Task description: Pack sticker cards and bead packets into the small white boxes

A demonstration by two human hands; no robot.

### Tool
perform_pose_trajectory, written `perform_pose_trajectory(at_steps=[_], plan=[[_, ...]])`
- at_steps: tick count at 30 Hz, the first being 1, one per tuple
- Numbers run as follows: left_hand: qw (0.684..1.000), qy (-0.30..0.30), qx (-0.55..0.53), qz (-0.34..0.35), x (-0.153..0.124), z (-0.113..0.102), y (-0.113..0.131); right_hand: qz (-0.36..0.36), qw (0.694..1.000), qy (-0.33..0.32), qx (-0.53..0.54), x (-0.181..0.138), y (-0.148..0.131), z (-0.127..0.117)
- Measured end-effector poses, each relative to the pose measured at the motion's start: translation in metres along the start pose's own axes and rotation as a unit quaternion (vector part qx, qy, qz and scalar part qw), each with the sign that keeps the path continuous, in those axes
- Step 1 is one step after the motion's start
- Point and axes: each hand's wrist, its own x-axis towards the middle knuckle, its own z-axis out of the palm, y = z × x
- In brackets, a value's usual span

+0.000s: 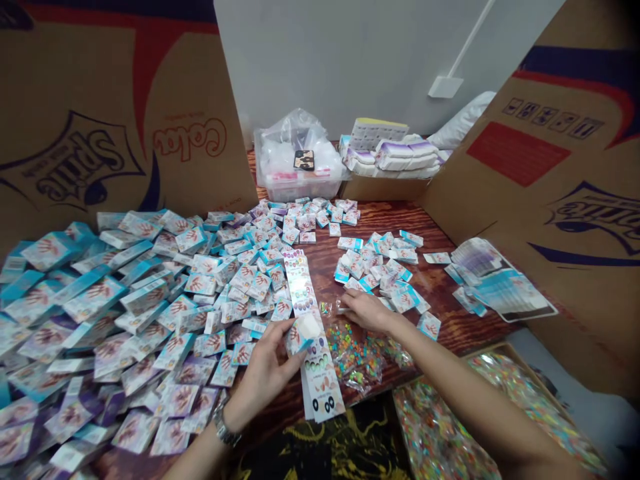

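Our left hand [267, 373] grasps a blue-edged card [305, 330] on the long printed strip [320, 373] running away from us, our open right hand [367, 311] farther off.

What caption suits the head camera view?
Left hand on a printed paper strip beside heaped blue-and-white packets; right hand over clear bags of colourful beads on a wooden table.

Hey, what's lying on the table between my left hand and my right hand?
In the head view, a long printed paper strip lies between your left hand and right hand.
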Motion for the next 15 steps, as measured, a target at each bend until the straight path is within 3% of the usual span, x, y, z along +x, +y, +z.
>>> perform_pose_trajectory(at_steps=[4,6,8,15], plan=[[0.994,0.01,0.1,0.051,0.002,-0.004,-0.002,0.003,0.997,0.068,0.04,-0.018,-0.024,-0.032],[0.988,0.008,0.136,0.071,0.003,-0.004,-0.001,-0.027,0.984,0.14,0.105,-0.025,-0.043,-0.046],[0.984,0.003,0.155,0.085,0.004,-0.003,0.001,-0.077,0.975,0.17,0.117,-0.029,-0.062,-0.054],[0.972,-0.001,0.2,0.126,-0.001,-0.004,0.01,-0.198,0.957,0.172,-0.126,-0.029,-0.09,-0.042]])
